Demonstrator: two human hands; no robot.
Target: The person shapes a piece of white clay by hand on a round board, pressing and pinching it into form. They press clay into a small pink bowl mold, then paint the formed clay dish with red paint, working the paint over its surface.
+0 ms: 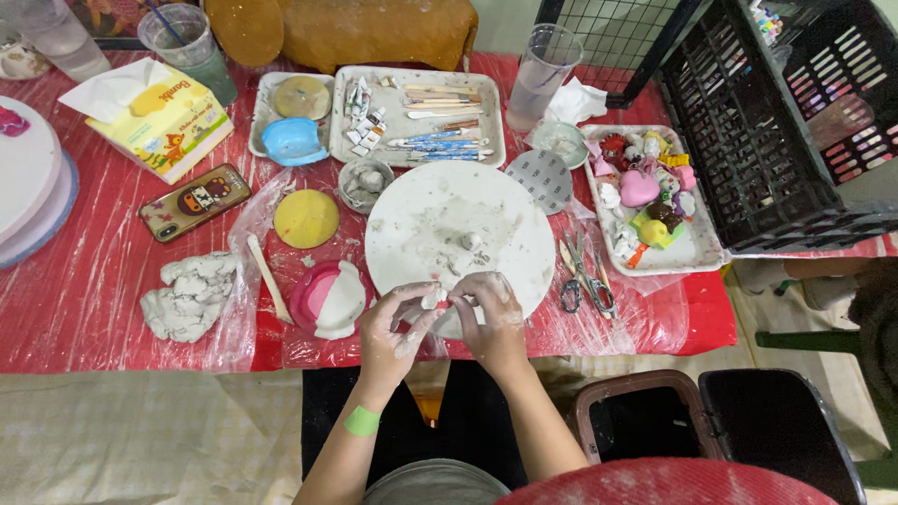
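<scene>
Two hands work at the lower centre of the frame: the left hand (398, 323) and the right hand (488, 313), both smeared with white clay. One small clay piece (434, 298) sits between their fingertips, pinched from both sides, so each grip is closed on it; it is held just above the near edge of one round white board (458, 234). One small clay lump (470, 241) lies near the board's centre, apart from the hands. To the left of the hands, one pink bowl (327, 297) sits just beside the board, with one wooden stick (269, 278) and one large clay mass (190, 295) on plastic film farther left. To the right, one pair of scissors (585, 279) lies beside the board. In the upper centre, one tray (416, 117) carries modelling tools; in the upper right, a second tray (697, 248) holds coloured figures. One phone (195, 201) and one tissue box (164, 117) occupy the upper left. All rest on the red surface (84, 281). Nothing stands between the hands and the board.
</scene>
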